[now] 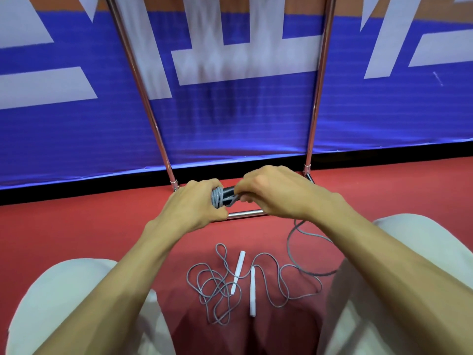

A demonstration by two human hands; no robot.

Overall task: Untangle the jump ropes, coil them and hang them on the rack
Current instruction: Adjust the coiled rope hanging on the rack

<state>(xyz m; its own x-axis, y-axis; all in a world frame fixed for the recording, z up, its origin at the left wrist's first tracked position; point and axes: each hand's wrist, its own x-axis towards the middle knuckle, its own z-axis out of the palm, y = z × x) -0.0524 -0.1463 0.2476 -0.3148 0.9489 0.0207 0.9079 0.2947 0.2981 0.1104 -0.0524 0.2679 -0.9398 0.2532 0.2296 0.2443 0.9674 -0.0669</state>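
1. The fingers [204, 187] of the left hand [194, 203] are curled tight round a bundle of grey rope [217, 198] that is wound on black handles [228, 192].
2. The fingers [245, 189] of the right hand [276, 193] are bent and pinch the same rope, right beside the bundle.
3. Both hands are close together, up off the red floor [76, 226].
4. A loose tail [290, 242] of grey rope drops from under the right hand. It curves over the floor by the right knee [409, 252].
5. A second rope [217, 285], with two white handles [238, 271], lies on the floor between the knees in messy loops.
6. The shiny metal rack [245, 213] stands just past the hands. Its two poles go up in front of a blue banner [230, 119].
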